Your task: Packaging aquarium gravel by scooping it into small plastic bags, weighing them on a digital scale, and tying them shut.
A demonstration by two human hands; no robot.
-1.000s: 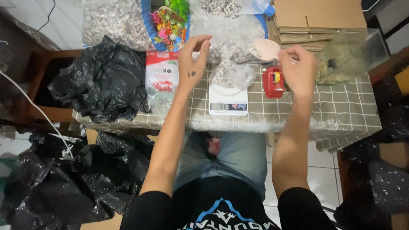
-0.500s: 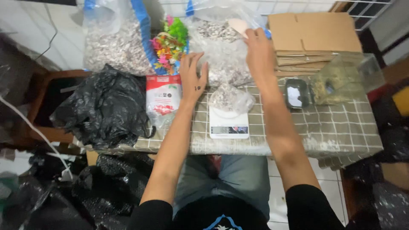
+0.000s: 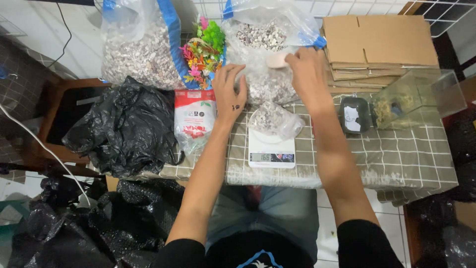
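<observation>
A small clear bag of pale pebbles rests on a white kitchen scale at the table's front. Behind it stands a large clear sack of the same pebbles. My right hand is at the sack's mouth, closed on a pink scoop. My left hand rests with spread fingers against the sack's left side, holding nothing.
A second big pebble sack stands at the back left, with colourful plastic plants beside it. A red-and-white packet and black plastic bags lie left. Flat cardboard boxes, a clear box and a dark tray sit right.
My right hand has moved from the table's right side up to the large sack with the scoop. My left hand shifted down against the sack. The view has tilted up.
</observation>
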